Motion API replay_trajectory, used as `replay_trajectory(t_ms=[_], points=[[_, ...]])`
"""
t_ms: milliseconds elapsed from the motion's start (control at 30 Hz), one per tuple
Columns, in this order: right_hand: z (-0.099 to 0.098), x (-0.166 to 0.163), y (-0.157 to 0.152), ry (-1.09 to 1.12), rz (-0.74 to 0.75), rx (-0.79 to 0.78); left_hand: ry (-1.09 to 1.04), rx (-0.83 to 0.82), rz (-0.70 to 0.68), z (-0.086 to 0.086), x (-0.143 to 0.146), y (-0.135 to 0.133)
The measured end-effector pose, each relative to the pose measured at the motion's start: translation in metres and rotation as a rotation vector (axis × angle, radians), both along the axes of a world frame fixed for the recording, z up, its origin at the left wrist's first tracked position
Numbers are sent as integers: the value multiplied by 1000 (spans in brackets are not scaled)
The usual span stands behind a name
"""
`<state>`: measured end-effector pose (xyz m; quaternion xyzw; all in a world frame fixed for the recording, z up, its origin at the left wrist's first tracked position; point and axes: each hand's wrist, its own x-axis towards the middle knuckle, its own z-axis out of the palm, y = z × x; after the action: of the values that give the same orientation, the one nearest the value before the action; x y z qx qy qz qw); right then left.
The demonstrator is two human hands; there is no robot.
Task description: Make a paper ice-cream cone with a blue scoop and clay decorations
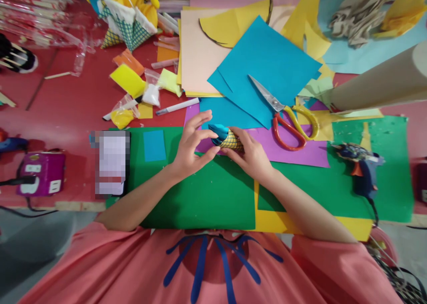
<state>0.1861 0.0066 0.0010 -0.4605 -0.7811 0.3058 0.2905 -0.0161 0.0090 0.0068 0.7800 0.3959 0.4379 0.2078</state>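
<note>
Over the green sheet (200, 197) I hold a small paper ice cream cone (232, 141), yellow with a dark grid, topped with folded blue paper (218, 131). My right hand (255, 157) is wrapped round the cone's body, thumb below and fingers above. At the blue end, my left hand (191, 148) has its thumb and index finger curved apart on either side, near or touching the blue paper; its other fingers are stretched out. The cone lies on its side, blue end to the left. Its right tip is hidden by my right hand.
Scissors (283, 112) with red and yellow handles lie on blue sheets (267, 59). A glue gun (365, 175) rests at right, below a large cardboard tube (380, 81). At left are a phone (113, 161), a purple power socket (42, 174) and a marker (178, 107). Finished paper cones (128, 21) stand behind.
</note>
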Motion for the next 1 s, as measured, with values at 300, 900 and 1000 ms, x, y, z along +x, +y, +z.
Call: replay_trajectory(t_ms=[300, 900, 1000], points=[[2, -2, -2, -35, -13, 59, 162, 46, 58, -3, 0, -1], [1, 2, 3, 89, 32, 51, 207, 311, 101, 1, -1, 0], [-1, 2, 4, 98, 23, 57, 209, 333, 91, -1, -1, 1]])
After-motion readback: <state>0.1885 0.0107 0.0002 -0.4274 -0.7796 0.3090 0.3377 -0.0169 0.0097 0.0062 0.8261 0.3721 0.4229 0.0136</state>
